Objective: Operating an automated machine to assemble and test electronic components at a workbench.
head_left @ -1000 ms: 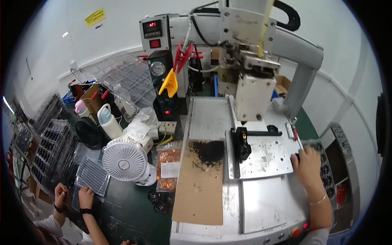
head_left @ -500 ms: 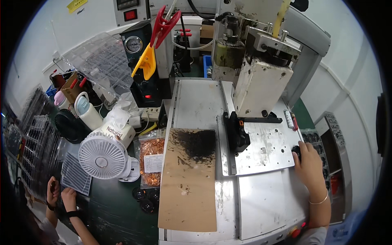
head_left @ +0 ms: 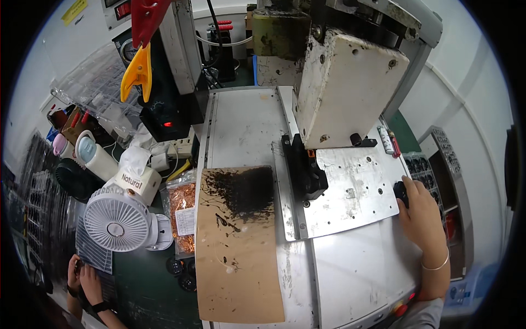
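Observation:
My right hand (head_left: 423, 216), with a bangle on its wrist, is at the right edge of the machine bed. Its fingers curl round a small black part (head_left: 401, 192) that they mostly hide, beside the metal fixture plate (head_left: 350, 192). My left hand is out of view. A black bracket (head_left: 308, 175) stands at the plate's left side, under the white machine head (head_left: 350, 88). Left of it lies a brown cardboard sheet (head_left: 238, 279) smeared with black.
At the lower left, another person's hands (head_left: 87, 279) hold a small dark thing. A white fan (head_left: 116, 222), a tissue box (head_left: 139, 183), a bag of copper-coloured parts (head_left: 182, 211) and black round parts (head_left: 187, 282) sit on the green table. Trays of black parts (head_left: 419, 164) lie at the right.
The whole view has shifted, with the machine head looking larger and nearer. The other person's hands have come together. My right hand stays at the bed's right edge with the black part.

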`<control>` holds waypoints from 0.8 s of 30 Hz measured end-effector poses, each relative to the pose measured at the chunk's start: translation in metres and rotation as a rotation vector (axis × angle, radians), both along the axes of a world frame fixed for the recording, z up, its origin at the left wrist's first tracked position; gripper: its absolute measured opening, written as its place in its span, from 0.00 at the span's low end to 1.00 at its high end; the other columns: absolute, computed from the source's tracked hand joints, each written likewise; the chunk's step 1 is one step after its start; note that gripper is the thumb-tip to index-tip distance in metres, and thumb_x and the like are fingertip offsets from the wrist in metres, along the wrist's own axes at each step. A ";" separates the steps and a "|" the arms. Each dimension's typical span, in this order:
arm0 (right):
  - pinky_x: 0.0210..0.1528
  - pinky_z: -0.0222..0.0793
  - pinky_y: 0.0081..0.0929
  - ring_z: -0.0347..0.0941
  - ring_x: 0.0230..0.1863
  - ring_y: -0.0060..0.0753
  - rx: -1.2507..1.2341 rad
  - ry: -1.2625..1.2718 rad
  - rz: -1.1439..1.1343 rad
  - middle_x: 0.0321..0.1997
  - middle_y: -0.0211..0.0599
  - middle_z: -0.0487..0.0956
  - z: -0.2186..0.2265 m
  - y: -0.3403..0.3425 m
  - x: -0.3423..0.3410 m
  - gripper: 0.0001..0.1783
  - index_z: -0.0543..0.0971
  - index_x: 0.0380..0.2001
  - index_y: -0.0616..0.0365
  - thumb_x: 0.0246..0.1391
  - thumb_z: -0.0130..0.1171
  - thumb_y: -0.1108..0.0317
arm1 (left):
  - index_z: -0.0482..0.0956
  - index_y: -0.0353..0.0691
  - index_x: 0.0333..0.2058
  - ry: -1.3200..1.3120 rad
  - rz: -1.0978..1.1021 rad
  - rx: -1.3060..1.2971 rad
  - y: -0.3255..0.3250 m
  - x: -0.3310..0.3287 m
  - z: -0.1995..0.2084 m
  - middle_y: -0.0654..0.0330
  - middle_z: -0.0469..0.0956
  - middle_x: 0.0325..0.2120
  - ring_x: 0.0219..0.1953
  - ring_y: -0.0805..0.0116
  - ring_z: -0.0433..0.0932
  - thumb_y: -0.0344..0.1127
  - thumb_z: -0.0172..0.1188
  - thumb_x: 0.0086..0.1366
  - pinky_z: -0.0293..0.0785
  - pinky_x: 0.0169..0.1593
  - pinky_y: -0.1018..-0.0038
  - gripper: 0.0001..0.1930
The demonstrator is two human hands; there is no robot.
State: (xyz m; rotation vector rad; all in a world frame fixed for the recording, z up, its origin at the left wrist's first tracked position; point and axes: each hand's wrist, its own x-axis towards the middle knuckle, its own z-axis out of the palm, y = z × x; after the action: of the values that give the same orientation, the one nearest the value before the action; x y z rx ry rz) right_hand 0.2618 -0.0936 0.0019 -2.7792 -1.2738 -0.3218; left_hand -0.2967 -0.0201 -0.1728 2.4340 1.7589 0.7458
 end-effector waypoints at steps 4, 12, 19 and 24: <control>0.47 0.69 0.42 0.72 0.45 0.54 -0.004 0.042 -0.003 0.46 0.51 0.74 0.002 -0.001 0.001 0.26 0.70 0.55 0.65 0.52 0.59 0.73 | 0.76 0.34 0.42 0.068 -0.065 -0.042 -0.001 -0.018 -0.007 0.43 0.72 0.48 0.50 0.41 0.70 0.38 0.61 0.55 0.62 0.57 0.49 0.18; 0.50 0.69 0.40 0.72 0.45 0.52 0.016 0.091 -0.039 0.44 0.51 0.73 0.006 -0.010 -0.001 0.25 0.70 0.56 0.65 0.54 0.58 0.71 | 0.77 0.39 0.43 0.112 -0.062 -0.025 -0.003 0.001 0.016 0.51 0.73 0.52 0.51 0.48 0.71 0.34 0.63 0.53 0.65 0.55 0.54 0.17; 0.50 0.68 0.39 0.71 0.46 0.53 0.222 0.043 0.047 0.44 0.52 0.72 -0.006 -0.014 0.022 0.24 0.69 0.56 0.66 0.58 0.55 0.68 | 0.72 0.32 0.48 -0.017 -0.068 0.002 -0.013 -0.004 0.006 0.41 0.71 0.51 0.53 0.41 0.69 0.31 0.61 0.56 0.62 0.59 0.52 0.20; 0.49 0.68 0.37 0.71 0.45 0.49 0.558 -0.046 0.332 0.46 0.50 0.72 0.002 -0.001 0.031 0.24 0.68 0.56 0.67 0.60 0.55 0.65 | 0.69 0.32 0.52 -0.290 -0.179 0.020 -0.029 0.035 0.024 0.42 0.70 0.51 0.56 0.41 0.67 0.25 0.61 0.57 0.61 0.61 0.54 0.23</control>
State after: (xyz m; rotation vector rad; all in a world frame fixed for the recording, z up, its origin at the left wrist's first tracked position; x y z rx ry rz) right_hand 0.2931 -0.0943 0.0040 -2.0755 -1.3678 -0.6075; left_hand -0.2613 -0.0496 -0.1488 2.3128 1.4157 1.0368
